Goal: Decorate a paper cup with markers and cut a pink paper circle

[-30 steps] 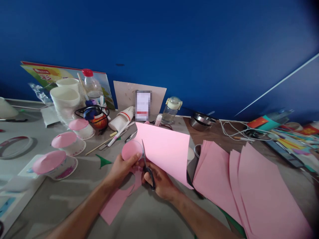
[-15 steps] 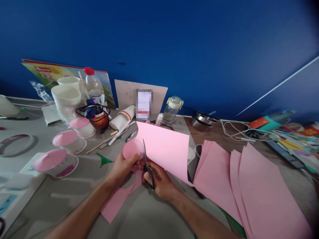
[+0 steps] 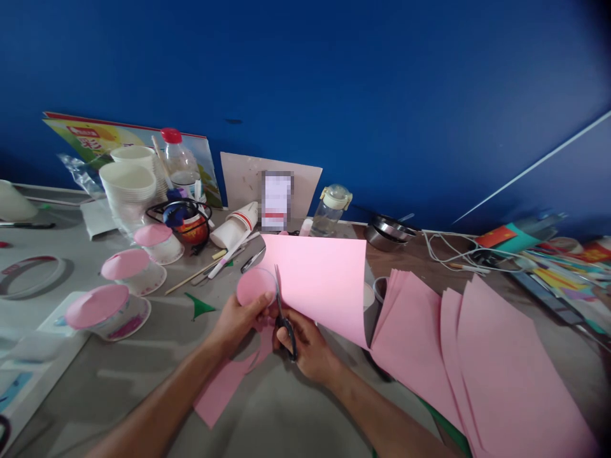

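My left hand point(image 3: 241, 321) pinches the lower edge of a pink paper circle point(image 3: 254, 286) between thumb and fingers. Black-handled scissors point(image 3: 285, 331) are in my right hand point(image 3: 305, 346), thumb and fingers in the loops. Their blades point away from me and look nearly closed, along the circle's right edge. To the right of the blades spreads the large remaining part of the pink sheet point(image 3: 324, 273). A cut pink strip point(image 3: 222, 388) hangs below my left hand, over the grey table. Whether the circle still joins the sheet, I cannot tell.
Several paper cups with pink cone tops point(image 3: 98, 305) stand at left. Behind them are stacked white cups point(image 3: 128, 181), a red-capped bottle point(image 3: 179, 159) and a glass jar point(image 3: 333, 207). Pink sheets point(image 3: 515, 362) lie at right. A green paper scrap point(image 3: 198, 306) lies near my left hand.
The large part of the pink sheet has swung slightly up and to the right at its far edge. Both hands keep nearly the same place and hold.
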Demonstrator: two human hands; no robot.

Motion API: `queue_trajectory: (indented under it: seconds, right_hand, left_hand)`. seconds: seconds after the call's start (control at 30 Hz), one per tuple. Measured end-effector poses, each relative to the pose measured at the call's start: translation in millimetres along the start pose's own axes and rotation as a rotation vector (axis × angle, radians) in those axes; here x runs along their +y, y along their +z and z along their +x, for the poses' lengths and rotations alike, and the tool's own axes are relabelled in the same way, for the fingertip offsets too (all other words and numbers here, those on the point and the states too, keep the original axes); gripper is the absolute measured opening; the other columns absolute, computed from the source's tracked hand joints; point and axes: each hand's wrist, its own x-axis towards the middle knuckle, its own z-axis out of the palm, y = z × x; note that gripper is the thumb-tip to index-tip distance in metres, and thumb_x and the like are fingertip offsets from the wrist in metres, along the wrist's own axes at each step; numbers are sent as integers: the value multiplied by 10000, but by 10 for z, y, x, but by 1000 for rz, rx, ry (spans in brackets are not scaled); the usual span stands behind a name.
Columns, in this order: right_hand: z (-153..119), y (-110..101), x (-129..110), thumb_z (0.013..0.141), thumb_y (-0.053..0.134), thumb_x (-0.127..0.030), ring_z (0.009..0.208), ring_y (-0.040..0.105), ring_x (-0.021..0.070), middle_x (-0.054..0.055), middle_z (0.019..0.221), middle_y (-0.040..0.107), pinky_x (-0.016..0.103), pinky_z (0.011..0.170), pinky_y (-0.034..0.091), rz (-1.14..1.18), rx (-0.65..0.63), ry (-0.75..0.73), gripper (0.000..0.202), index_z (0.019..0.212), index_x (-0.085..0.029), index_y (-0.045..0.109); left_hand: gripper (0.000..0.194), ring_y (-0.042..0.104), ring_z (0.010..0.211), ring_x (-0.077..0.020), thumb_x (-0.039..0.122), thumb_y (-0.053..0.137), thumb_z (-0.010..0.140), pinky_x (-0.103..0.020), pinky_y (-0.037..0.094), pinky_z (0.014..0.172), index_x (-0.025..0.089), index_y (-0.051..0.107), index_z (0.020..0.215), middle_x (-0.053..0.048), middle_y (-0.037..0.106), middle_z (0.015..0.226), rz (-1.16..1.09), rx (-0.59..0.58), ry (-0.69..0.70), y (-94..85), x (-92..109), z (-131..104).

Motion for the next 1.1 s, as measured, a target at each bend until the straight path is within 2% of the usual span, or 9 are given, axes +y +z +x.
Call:
queue_trajectory:
  seconds: [0.3, 0.67, 0.83, 1.1]
  right_hand:
    - [-5, -25, 14, 819, 510, -733, 662, 480, 158, 5, 692, 527, 282, 629, 440, -58, -3, -86, 570, 1000, -201, 602]
    - [-18, -43, 5, 818, 510, -732, 642, 466, 145, 2, 700, 511, 264, 582, 419, -93, 5, -63, 560, 964, -199, 600]
    - [-17, -54, -19, 831, 532, -694, 669, 462, 149, 3, 717, 497, 270, 611, 436, -150, 34, -87, 506, 918, -200, 594]
    - [-18, -64, -27, 902, 498, -589, 767, 570, 189, 58, 834, 620, 318, 741, 515, -213, 52, -177, 398, 967, -213, 611]
  left_hand:
    - [385, 473, 462, -113, 500, 745, 625, -239, 374, 463, 145, 604, 574, -7, 584, 511, 11, -55, 17, 16, 17, -14]
    - [398, 456, 470, -117, 516, 740, 615, -248, 372, 480, 157, 578, 560, 6, 549, 506, 85, -30, 22, -26, 2, -1]
    - [383, 457, 483, -119, 497, 736, 626, -246, 376, 484, 158, 576, 545, 6, 547, 506, 131, -33, 49, -64, -9, 12]
    - [398, 501, 470, -126, 520, 719, 656, -238, 404, 475, 155, 600, 551, -14, 583, 503, 119, -68, 30, -43, -18, 4]
